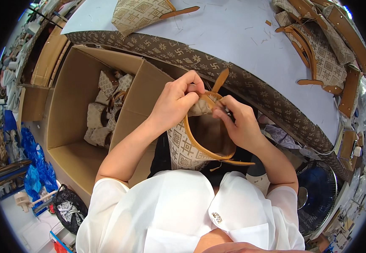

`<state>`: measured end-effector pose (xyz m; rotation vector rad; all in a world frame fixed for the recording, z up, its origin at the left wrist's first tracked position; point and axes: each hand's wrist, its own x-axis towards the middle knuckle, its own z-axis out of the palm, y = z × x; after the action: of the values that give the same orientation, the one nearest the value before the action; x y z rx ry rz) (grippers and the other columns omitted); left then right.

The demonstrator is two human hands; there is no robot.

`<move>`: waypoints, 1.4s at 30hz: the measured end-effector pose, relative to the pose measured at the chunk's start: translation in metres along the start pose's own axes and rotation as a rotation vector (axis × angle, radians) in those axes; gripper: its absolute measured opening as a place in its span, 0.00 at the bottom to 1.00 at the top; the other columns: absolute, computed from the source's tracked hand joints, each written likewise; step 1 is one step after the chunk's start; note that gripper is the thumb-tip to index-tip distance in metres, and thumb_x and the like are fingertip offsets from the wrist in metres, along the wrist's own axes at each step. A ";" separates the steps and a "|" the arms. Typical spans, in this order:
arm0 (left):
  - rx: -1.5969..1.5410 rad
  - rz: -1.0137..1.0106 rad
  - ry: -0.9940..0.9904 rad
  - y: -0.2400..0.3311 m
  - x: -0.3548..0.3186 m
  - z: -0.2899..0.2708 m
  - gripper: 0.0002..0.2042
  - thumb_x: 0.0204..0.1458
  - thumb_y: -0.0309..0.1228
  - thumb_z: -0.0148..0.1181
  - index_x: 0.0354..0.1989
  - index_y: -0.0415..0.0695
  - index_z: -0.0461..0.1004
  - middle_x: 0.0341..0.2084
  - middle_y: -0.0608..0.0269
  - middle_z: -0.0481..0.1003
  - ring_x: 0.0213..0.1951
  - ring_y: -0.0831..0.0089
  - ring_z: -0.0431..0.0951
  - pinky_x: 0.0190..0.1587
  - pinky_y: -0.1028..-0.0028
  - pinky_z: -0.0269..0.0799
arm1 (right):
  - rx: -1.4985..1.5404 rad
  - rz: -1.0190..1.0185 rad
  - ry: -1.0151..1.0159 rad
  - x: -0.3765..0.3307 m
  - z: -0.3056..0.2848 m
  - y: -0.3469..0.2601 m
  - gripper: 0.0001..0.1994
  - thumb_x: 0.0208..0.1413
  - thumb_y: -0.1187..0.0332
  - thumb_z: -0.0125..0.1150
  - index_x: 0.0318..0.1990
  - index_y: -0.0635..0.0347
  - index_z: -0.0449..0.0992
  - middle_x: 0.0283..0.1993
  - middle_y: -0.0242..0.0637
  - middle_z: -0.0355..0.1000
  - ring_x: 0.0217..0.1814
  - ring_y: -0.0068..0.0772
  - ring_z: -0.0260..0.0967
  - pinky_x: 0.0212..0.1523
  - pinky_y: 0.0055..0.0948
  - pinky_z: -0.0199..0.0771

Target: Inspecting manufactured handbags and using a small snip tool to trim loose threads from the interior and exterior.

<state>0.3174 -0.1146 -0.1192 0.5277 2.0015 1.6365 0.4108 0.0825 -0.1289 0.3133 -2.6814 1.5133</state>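
Bag: a small beige patterned bag (183, 152) with a tan leather rim, held in the air over the person's lap, just off the near edge of the surface (242, 38).
Left hand: the left hand (176, 103) is closed in a pinch on the bag's fabric at the top of the rim, beside the tan strap (220, 80) that stands up from it.
Right hand: the right hand (240, 124) curls over the far side of the rim, fingers bent; whether it also holds a small tool cannot be told.
Handling: the bag looks light and soft in the body, so it likely folds under pressure; the leather rim appears stiffer.
Hold point: the rim and the strap base are judged the firmest places to grip.
Box: an open cardboard box (73, 84) stands to the left, with similar bags (103, 109) inside.
Surface load: more bags and straps (318, 55) lie at the far right corner of the surface.
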 end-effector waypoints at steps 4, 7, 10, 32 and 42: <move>-0.046 0.064 0.209 -0.007 0.003 -0.039 0.09 0.47 0.18 0.45 0.35 0.39 0.70 0.28 0.68 0.76 0.29 0.83 0.70 0.34 0.80 0.65 | 0.277 0.180 0.153 -0.019 -0.044 0.003 0.06 0.65 0.73 0.55 0.35 0.64 0.70 0.28 0.33 0.71 0.20 0.20 0.63 0.21 0.18 0.61; -0.009 0.190 0.251 0.021 -0.003 -0.053 0.11 0.47 0.17 0.44 0.36 0.39 0.72 0.29 0.67 0.77 0.31 0.84 0.71 0.35 0.82 0.65 | 0.469 0.206 0.322 -0.044 -0.063 0.001 0.09 0.68 0.67 0.53 0.36 0.63 0.69 0.26 0.33 0.69 0.13 0.14 0.53 0.14 0.17 0.52; 0.070 0.383 0.312 0.087 0.018 -0.071 0.16 0.47 0.16 0.44 0.41 0.39 0.76 0.32 0.65 0.79 0.35 0.84 0.75 0.35 0.83 0.66 | 0.631 0.141 0.460 -0.042 -0.064 0.016 0.12 0.70 0.64 0.50 0.36 0.62 0.68 0.27 0.34 0.69 0.11 0.13 0.49 0.12 0.16 0.49; 0.042 0.019 0.741 0.138 0.424 -0.116 0.29 0.59 0.54 0.57 0.49 0.34 0.76 0.36 0.52 0.79 0.31 0.62 0.76 0.41 0.54 0.74 | 0.762 0.489 0.291 -0.080 0.029 0.091 0.11 0.70 0.65 0.50 0.44 0.61 0.77 0.29 0.29 0.74 0.19 0.13 0.57 0.21 0.17 0.58; 0.670 1.357 0.406 0.156 0.090 -0.063 0.12 0.49 0.22 0.61 0.15 0.38 0.68 0.20 0.61 0.70 0.23 0.69 0.67 0.26 0.72 0.58 | 0.783 0.253 0.653 -0.074 0.001 0.062 0.16 0.71 0.59 0.46 0.45 0.63 0.76 0.20 0.23 0.60 0.19 0.11 0.51 0.20 0.17 0.48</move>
<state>0.2050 -0.0802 0.0311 2.3469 2.6760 1.6652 0.4707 0.1239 -0.1917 -0.4515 -1.6040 2.1906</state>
